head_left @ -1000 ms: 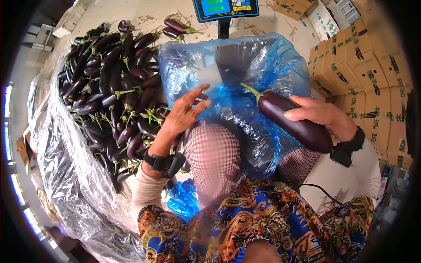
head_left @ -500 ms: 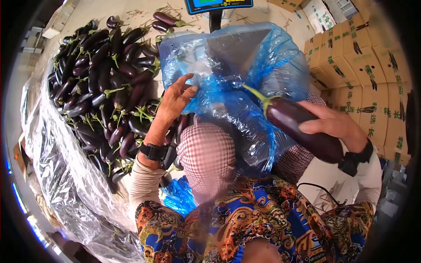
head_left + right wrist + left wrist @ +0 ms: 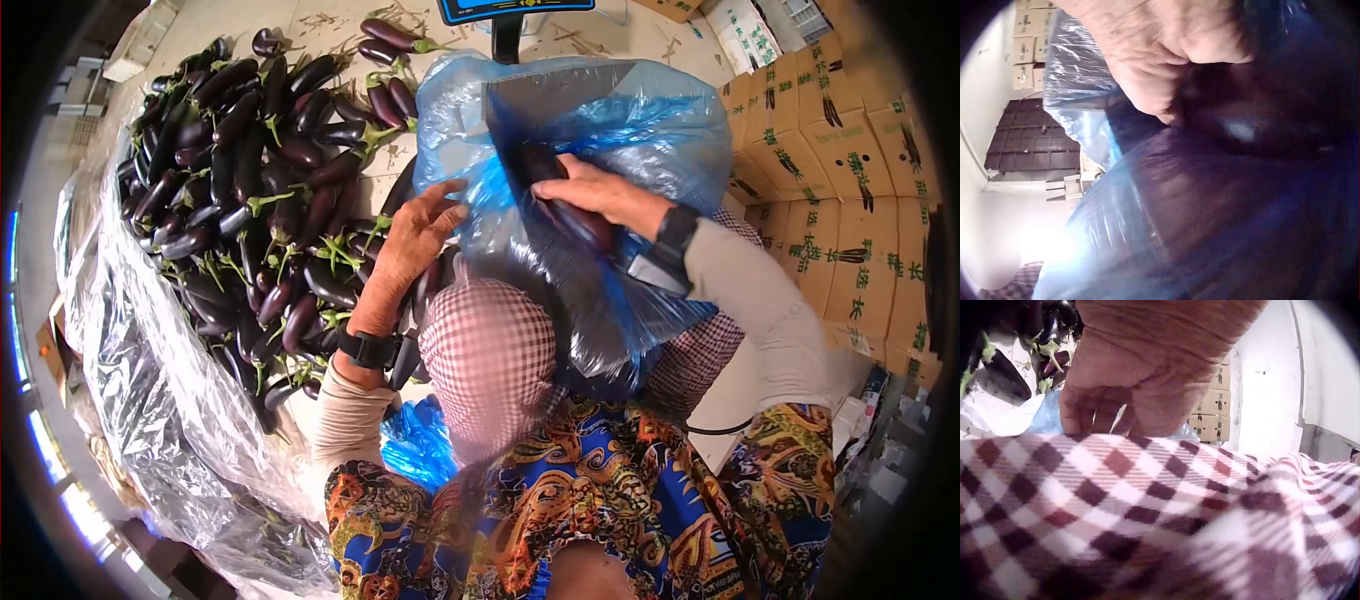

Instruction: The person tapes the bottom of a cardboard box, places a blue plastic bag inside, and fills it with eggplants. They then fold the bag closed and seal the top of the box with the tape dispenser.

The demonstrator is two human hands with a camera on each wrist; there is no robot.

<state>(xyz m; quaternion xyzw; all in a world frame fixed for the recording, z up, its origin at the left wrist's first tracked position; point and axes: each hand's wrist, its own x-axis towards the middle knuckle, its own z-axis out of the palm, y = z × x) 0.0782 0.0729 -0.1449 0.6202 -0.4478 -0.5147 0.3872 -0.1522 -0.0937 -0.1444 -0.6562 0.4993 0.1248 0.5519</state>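
Observation:
A dark purple eggplant (image 3: pixel 588 230) lies slanted within the mouth of a blue plastic bag (image 3: pixel 650 110), and my right hand (image 3: pixel 605 192) grips it from above. In the right wrist view, the fingers curl over the eggplant's glossy skin (image 3: pixel 1238 128), with blue film close below. My left hand (image 3: pixel 415 235) is at the bag's left edge, its bent fingers and thumb pinching the film. The left wrist view shows that hand (image 3: pixel 1141 375) from the wrist side, fingertips partly hidden behind checked cloth (image 3: pixel 1116 487).
A big heap of eggplants (image 3: pixel 250 180) spreads on the left, bordered by clear plastic sheeting (image 3: pixel 150 380). Behind the bag stands a scale display (image 3: pixel 510 8) on a post. Stacked cardboard boxes (image 3: pixel 850 180) line the right side. A checked cloth-covered knee (image 3: pixel 490 360) is below the bag.
My right hand has carried the eggplant left and down from the bag's right side into its mouth. The left hand stays at the bag's left edge.

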